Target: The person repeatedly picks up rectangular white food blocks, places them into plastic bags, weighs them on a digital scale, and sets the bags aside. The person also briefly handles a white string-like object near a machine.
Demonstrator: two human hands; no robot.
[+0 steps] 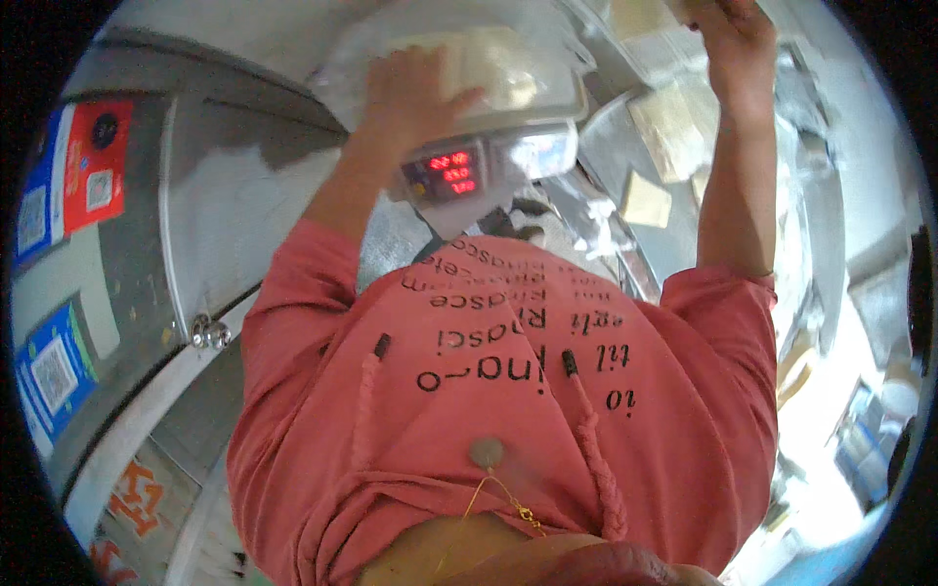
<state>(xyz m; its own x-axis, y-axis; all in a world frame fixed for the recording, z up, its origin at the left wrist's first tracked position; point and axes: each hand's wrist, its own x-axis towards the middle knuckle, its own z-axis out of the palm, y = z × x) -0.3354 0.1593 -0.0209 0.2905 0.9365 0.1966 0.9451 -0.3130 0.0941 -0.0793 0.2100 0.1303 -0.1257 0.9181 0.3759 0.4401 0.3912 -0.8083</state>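
Observation:
My left hand (414, 99) lies over the pan of a digital scale (516, 150), thumb spread away from the fingers. Under and beside it is a pale yellowish slab (498, 62), apparently inside clear plastic film (553, 29). Motion blur hides whether the fingers press on it. Red digits glow on the scale's display (451, 172). At the top right, my right hand (740, 36) is bent with fingers curled, partly cut off by the picture's edge. Whether it holds anything is not visible. Near that forearm, pale blocks that look like tofu (670, 132) lie on a metal surface (612, 139).
A smaller pale piece (648, 201) sits nearer my body. Clear plastic bags (597, 220) hang or lie beside the scale. To the left stands a metal panel (227, 154) with a round knob (210, 332). Printed code signs (99, 168) are fixed on the far left.

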